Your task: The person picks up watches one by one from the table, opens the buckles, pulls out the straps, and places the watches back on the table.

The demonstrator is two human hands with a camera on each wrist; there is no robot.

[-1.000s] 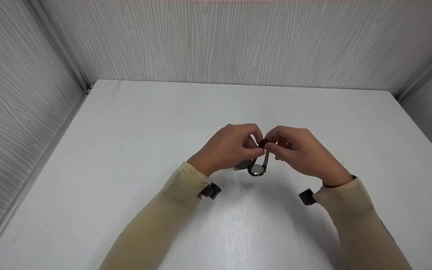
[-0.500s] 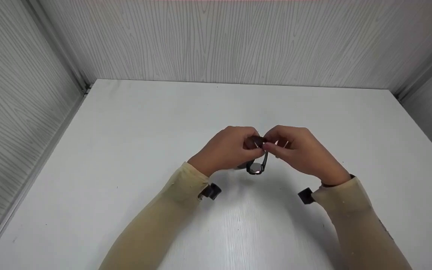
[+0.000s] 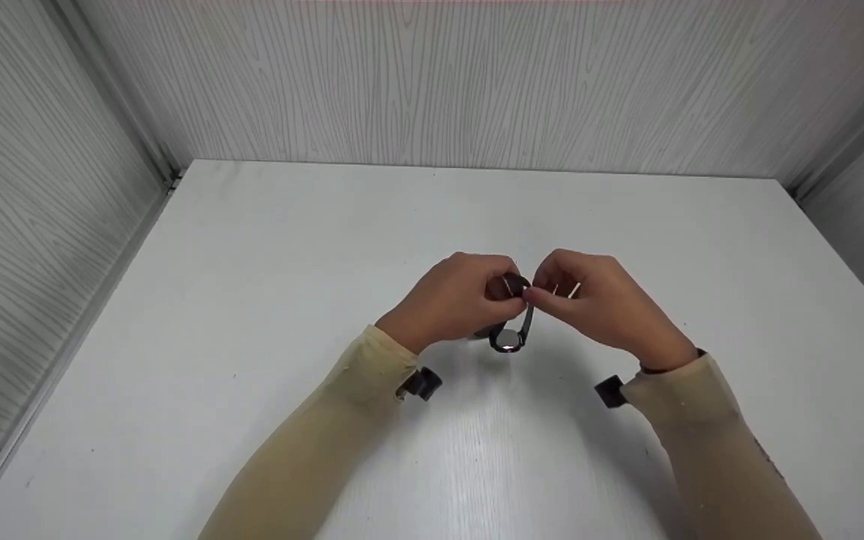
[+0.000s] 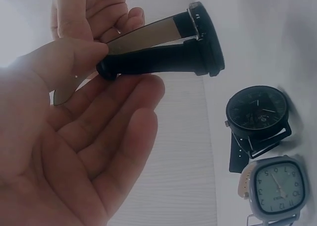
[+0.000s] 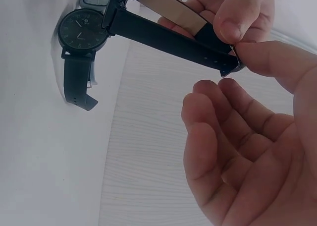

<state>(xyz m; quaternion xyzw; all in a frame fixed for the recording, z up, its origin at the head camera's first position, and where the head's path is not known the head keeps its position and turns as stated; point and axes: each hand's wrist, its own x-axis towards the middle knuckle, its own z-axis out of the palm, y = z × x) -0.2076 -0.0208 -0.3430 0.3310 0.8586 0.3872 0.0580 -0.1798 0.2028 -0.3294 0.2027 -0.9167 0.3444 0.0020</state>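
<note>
A wristwatch (image 3: 507,341) with a dark case hangs between both hands above the table, its strap bent into a loop. In the left wrist view, the strap (image 4: 153,60) is black outside and tan inside. My left hand (image 3: 458,296) pinches the strap with thumb and fingers near its end. My right hand (image 3: 589,300) has thumb and fingertips on the metal buckle (image 5: 237,60), where the strap ends meet. The other fingers of the right hand are loosely bent. The watch's dial faces away in both wrist views. How far the strap sits in the buckle is hidden by the fingers.
On the white table (image 3: 312,225) lie a black round watch (image 4: 257,107) with a black strap and, beside it, a squarish watch (image 4: 280,186) with a pale dial. The left hand mostly covers them in the head view. A wood-grain panel (image 3: 432,82) stands behind the table.
The dark strap end between the hands has shifted left and now shows as a rounded piece within the left hand's grip. The hanging watch case has drifted slightly left; the hands stay nearly in place.
</note>
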